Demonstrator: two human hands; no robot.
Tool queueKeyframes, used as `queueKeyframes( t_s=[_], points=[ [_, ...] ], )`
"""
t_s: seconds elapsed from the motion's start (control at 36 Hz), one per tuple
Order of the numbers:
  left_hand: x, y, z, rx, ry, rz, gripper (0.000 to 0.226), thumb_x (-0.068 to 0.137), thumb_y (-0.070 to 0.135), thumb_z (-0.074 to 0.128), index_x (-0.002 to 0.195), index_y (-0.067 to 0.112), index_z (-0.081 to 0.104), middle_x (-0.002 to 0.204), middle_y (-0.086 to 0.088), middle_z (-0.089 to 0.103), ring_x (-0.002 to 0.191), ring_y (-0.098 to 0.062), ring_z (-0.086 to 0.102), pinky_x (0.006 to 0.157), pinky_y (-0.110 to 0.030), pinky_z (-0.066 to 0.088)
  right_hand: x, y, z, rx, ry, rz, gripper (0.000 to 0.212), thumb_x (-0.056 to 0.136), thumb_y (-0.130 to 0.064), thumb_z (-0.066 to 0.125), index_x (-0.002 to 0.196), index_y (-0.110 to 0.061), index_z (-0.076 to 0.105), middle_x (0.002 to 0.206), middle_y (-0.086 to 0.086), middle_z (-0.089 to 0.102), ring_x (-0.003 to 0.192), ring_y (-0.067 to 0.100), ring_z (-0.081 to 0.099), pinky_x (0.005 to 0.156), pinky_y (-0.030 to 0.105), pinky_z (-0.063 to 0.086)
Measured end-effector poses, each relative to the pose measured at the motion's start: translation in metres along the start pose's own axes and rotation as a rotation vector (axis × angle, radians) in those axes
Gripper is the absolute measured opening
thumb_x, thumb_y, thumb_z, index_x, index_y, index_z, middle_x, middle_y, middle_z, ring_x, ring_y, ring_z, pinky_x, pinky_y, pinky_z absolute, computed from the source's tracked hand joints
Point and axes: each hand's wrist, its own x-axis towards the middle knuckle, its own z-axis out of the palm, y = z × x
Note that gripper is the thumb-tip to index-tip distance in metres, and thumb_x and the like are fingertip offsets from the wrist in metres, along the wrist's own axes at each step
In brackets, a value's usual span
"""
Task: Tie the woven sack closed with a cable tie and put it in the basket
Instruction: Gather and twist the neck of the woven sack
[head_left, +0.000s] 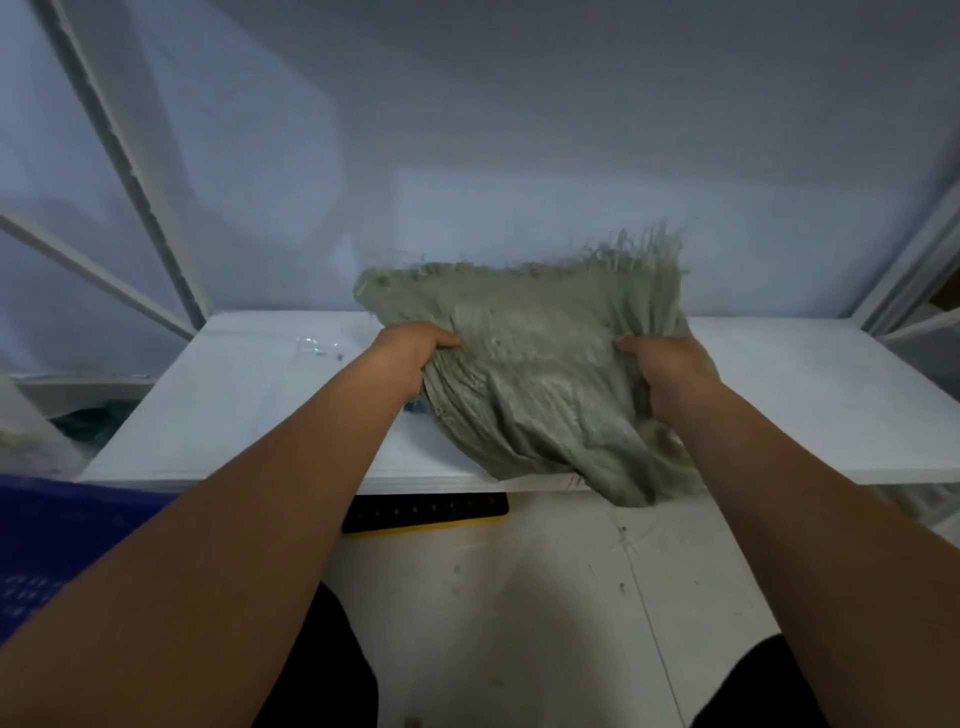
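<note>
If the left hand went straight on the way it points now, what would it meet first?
The left hand grips the green woven sack, so the sack's cloth comes first; beyond it probably the pale back wall, though depth is unclear.

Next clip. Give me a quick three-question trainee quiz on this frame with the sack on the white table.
1. True or false: only the left hand grips the woven sack.
2. The sack's frayed edge points: A) up and away from the person; B) down over the table edge; C) under the left hand.
3. Fill in: the sack's lower corner hangs over the table's ____ edge.
Key: 1 false, the right hand grips it too; 2 A; 3 front.
</note>
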Motion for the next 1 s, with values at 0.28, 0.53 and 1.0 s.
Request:
queueKeyframes(
  t_s=[0.28, 0.53, 1.0],
  points=[
    [-0.002, 0.001, -0.004, -0.321, -0.04, 0.004, 0.013, 0.089, 0.003, 0.061, 0.101, -0.001, 0.064, 0.099, -0.018, 0.069, 0.083, -0.03, 0.066, 0.07, -0.039, 0.058, 0.011, -0.003, -0.003, 0.124, 0.075, -0.125, 0.043, 0.084, 0.017, 0.046, 0.112, -0.008, 0.067, 0.097, 0.008, 0.066, 0.092, 0.028, 0.064, 0.084, 0.036, 0.057],
    [-0.002, 0.0, 0.007, -0.221, 0.023, 0.051, 0.038, 0.087, -0.005, 0.062, 0.125, -0.006, 0.057, 0.113, -0.02, 0.065, 0.092, -0.031, 0.066, 0.07, -0.037, 0.058, 0.018, -0.006, -0.004, 0.143, 0.066, -0.014, 0.04, 0.089, 0.002, 0.061, 0.127, -0.008, 0.061, 0.115, 0.009, 0.064, 0.105, 0.03, 0.062, 0.098, 0.044, 0.053],
    [-0.016, 0.006, 0.025, -0.137, 0.031, 0.114, 0.047, 0.081, -0.005, 0.065, 0.127, -0.001, 0.053, 0.111, -0.019, 0.067, 0.087, -0.031, 0.069, 0.047, -0.033, 0.058, 0.005, -0.021, 0.024, -0.011, 0.091, -0.025, 0.041, 0.098, -0.015, 0.057, 0.137, -0.004, 0.056, 0.125, 0.005, 0.063, 0.12, 0.033, 0.061, 0.093, 0.033, 0.053]
  ],
)
